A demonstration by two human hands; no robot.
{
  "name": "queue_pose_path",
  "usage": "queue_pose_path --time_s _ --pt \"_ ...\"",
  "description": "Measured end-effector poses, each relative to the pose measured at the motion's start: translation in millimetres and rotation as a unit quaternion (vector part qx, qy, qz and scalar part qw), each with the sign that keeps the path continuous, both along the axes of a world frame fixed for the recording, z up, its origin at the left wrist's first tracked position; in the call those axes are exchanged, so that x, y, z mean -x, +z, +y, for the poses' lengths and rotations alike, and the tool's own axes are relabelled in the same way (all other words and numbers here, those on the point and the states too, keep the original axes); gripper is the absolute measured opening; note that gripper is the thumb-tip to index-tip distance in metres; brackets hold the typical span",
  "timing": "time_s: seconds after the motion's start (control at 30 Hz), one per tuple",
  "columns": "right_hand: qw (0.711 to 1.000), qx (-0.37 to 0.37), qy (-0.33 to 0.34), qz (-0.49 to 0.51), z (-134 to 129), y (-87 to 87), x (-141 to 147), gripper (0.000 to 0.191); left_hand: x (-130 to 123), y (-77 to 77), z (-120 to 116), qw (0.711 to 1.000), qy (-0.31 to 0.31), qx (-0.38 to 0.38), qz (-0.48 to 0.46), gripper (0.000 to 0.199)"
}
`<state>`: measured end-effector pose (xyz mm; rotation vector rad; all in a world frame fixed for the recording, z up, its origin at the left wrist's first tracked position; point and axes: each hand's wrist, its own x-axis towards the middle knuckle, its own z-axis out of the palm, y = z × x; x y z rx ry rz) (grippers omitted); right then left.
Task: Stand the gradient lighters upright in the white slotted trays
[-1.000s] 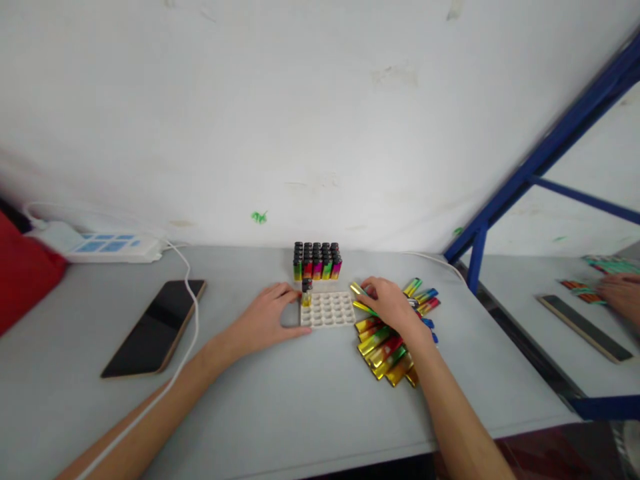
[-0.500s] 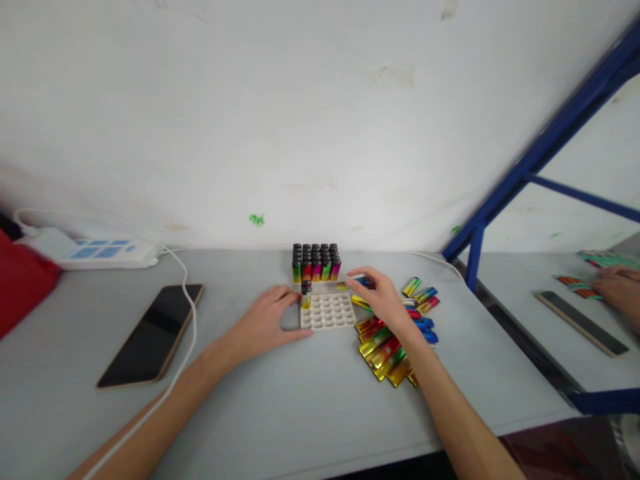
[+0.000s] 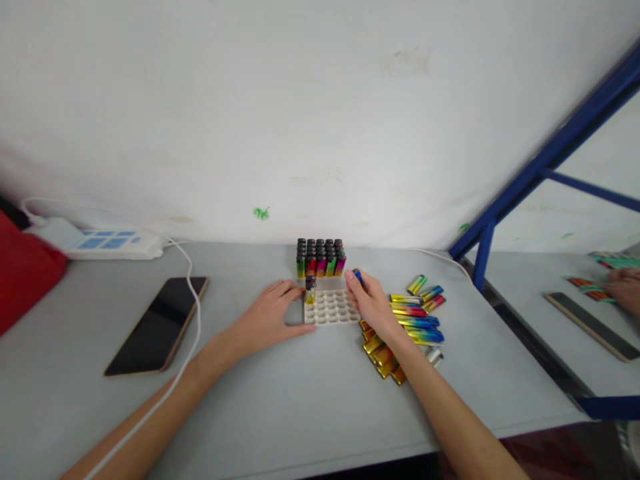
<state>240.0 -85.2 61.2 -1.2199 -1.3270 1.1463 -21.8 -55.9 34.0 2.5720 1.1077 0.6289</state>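
Note:
A pale tray (image 3: 333, 308) with rows of round-edged hollows lies flat on the table. A pair of clear yellowish lighters (image 3: 311, 293) with dark tops stands upright in its back left corner. My left hand (image 3: 267, 313) is open at the tray's left side, fingertips by those lighters and thumb along the front corner. Above the tray's right back corner, my right hand (image 3: 369, 300) is closed on a shiny lighter sleeve (image 3: 357, 275); only its blue end shows. To the right, several metallic coloured lighter sleeves (image 3: 415, 322) lie in a pile, partly hidden by my right forearm.
Behind the tray, several finished-looking lighters (image 3: 321, 260) stand in rows. A phone (image 3: 156, 327), a white cable (image 3: 198, 313) and a power strip (image 3: 117, 245) are at left. Blue metal framing (image 3: 505, 193) is at right, with another person's hand (image 3: 624, 288) beyond it.
My right hand has turned and closed more around the sleeve, bringing it from lying sideways to roughly upright. My left hand stays by the tray. The view has shifted slightly.

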Motion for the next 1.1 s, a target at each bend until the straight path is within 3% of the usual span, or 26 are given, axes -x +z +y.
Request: queue_pose_path --time_s 0.23,0.33,0.43,0.57,0.7,0.9,1.1 --pt "0.987 -0.053 -0.081 -0.129 -4 0.8 0 0.053 0 1.2 -1 1.0 0.005 0.009 0.007 0.052" --pt "0.979 -0.069 -0.089 -0.168 -5 2.7 1 0.04 0 2.6 -1 1.0 0.002 0.013 0.007 0.05" --pt "0.971 -0.082 -0.087 -0.207 -6 3.1 2 0.04 -1 2.9 -1 1.0 0.0 0.015 0.016 0.051" --pt "0.971 -0.083 -0.069 -0.215 -9 3.7 4 0.044 0 1.0 0 1.0 -0.001 0.006 0.01 0.054" --pt "0.973 -0.109 -0.005 -0.204 -12 6.9 3 0.039 1 1.5 -1 1.0 0.001 0.005 0.013 0.054" --pt "0.924 -0.231 0.012 -0.304 -15 9.4 6 0.049 -1 4.4 -4 1.0 0.01 0.008 0.023 0.056" --pt "0.931 -0.204 0.041 -0.301 -17 2.2 11 0.039 0 2.8 -3 1.0 0.005 0.016 0.016 0.057"
